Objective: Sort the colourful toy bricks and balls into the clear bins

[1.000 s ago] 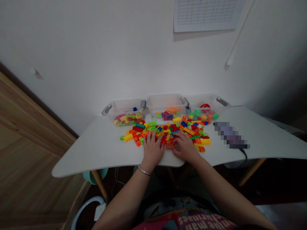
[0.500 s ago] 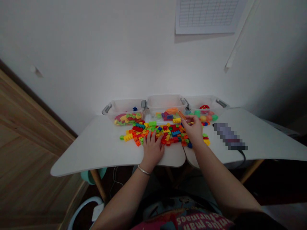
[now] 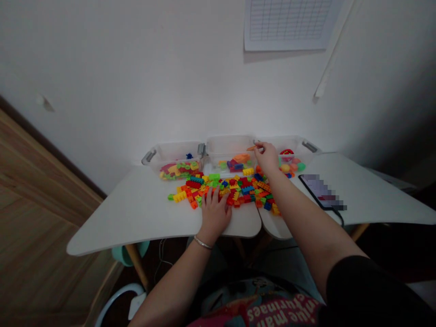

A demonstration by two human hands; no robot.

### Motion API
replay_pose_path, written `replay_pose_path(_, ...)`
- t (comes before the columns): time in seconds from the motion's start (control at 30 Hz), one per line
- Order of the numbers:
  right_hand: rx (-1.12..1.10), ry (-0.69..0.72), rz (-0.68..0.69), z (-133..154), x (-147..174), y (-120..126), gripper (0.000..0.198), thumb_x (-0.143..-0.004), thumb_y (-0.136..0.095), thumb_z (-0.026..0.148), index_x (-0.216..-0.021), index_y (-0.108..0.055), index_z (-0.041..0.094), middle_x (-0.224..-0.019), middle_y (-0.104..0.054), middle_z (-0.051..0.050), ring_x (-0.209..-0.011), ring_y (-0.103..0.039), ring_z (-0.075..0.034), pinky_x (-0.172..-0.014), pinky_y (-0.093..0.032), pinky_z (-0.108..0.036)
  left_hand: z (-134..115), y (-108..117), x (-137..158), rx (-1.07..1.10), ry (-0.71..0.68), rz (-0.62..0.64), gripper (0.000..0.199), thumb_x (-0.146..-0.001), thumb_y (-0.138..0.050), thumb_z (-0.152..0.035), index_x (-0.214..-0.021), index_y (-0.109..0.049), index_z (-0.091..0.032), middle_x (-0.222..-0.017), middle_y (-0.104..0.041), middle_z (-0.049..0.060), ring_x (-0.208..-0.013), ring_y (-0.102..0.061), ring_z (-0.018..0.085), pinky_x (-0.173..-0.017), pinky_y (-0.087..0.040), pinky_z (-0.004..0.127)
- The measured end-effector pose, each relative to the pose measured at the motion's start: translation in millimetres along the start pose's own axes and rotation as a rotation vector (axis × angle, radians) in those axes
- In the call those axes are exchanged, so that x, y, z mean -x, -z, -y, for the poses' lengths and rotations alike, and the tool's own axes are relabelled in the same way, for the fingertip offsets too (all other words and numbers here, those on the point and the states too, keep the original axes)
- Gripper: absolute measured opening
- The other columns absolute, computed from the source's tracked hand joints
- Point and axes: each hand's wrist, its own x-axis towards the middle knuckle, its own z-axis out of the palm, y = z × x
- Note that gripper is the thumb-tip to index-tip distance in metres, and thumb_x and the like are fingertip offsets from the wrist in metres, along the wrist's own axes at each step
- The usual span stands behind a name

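A heap of colourful toy building bricks (image 3: 248, 190) lies on the white table. My left hand (image 3: 215, 210) rests at the heap's near side, its fingers spread over the bricks and nothing held. Above the right side of the middle clear plastic bin (image 3: 228, 146), my right hand (image 3: 268, 156) pinches a small orange brick (image 3: 251, 148); its exact shape is hard to make out. Inside that bin are an orange piece (image 3: 241, 158) and several red, blue and green pieces.
The left clear bin (image 3: 175, 150) holds yellow, red and green pieces. Rounded toys (image 3: 294, 166) fill part of the right bin. A phone-like device (image 3: 322, 193) with a cable lies on the white table (image 3: 136, 213). Two tabletops meet at a seam near the middle.
My right hand has lifted from the heap's far right edge, carrying the orange brick up and over the middle bin. My left hand stays on the bricks. The view has shifted slightly.
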Motion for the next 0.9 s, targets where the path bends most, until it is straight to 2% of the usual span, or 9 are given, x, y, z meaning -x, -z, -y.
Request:
replay_pose_path(0.27,0.007,0.069,0.074,-2,16,-8,0.030,-0.080,-0.053,0.023,-0.106,-0.067,0.016,-0.115,-0.058,-0.014,-0.106,-0.059,-0.025,-0.100,-0.047,-0.042,-1,0,0,-0.010,-0.003,0.006,0.044,-0.085,-0.058,-0.031,-0.129,-0.061,-0.029,-0.151,-0.044,0.009,-0.140,-0.035,0.035,-0.113,-0.029,0.057)
replay_pose_path(0.37,-0.029,0.079,0.136,2,19,-4,0.039,-0.078,-0.055,0.022,-0.116,-0.063,0.014,-0.121,-0.056,-0.016,-0.108,-0.058,-0.026,-0.097,-0.049,-0.043,-1,1,0,-0.012,-0.002,0.009,0.044,-0.085,-0.057,-0.031,-0.129,-0.061,-0.029,-0.151,-0.044,0.009,-0.139,-0.036,0.035,-0.113,-0.029,0.057)
replay_pose_path(0.47,-0.058,0.128,0.132,11,30,7,0.045,-0.079,-0.056,0.023,-0.123,-0.058,0.014,-0.127,-0.055,-0.016,-0.102,-0.060,-0.025,-0.094,-0.051,-0.042,-1,2,0,-0.011,0.000,0.009,0.043,-0.086,-0.057,-0.032,-0.129,-0.061,-0.029,-0.150,-0.045,0.010,-0.139,-0.036,0.035,-0.112,-0.030,0.058)
replay_pose_path(0.57,-0.056,0.206,0.150,21,55,22,0.038,-0.083,-0.055,0.028,-0.120,-0.059,0.018,-0.122,-0.058,-0.013,-0.094,-0.061,-0.023,-0.093,-0.050,-0.041,-1,1,0,-0.014,-0.012,-0.003,0.043,-0.087,-0.056,-0.032,-0.129,-0.061,-0.030,-0.149,-0.045,0.009,-0.139,-0.036,0.035,-0.112,-0.029,0.057)
replay_pose_path(0.67,-0.001,0.289,0.212,27,91,32,0.028,-0.086,-0.053,0.028,-0.110,-0.064,0.020,-0.110,-0.064,-0.011,-0.106,-0.058,-0.026,-0.097,-0.047,-0.042,0,-1,0,-0.018,-0.016,-0.017,0.043,-0.087,-0.056,-0.033,-0.129,-0.061,-0.030,-0.148,-0.047,0.010,-0.139,-0.036,0.035,-0.112,-0.029,0.057)
replay_pose_path(0.8,0.217,0.363,0.296,26,141,33,0.024,-0.085,-0.056,0.024,-0.107,-0.067,0.021,-0.109,-0.066,-0.011,-0.102,-0.058,-0.029,-0.092,-0.047,-0.045,0,-3,0,-0.006,-0.014,-0.022,0.043,-0.086,-0.057,-0.033,-0.129,-0.061,-0.031,-0.147,-0.047,0.009,-0.139,-0.036,0.035,-0.112,-0.029,0.056)
replay_pose_path(0.9,0.346,0.396,0.343,21,163,30,0.022,-0.085,-0.057,0.024,-0.104,-0.068,0.021,-0.111,-0.065,-0.012,-0.100,-0.056,-0.031,-0.087,-0.047,-0.047,0,-3,0,0.001,-0.011,-0.015,0.043,-0.086,-0.057,-0.033,-0.129,-0.061,-0.031,-0.148,-0.046,0.009,-0.139,-0.035,0.034,-0.113,-0.029,0.056)
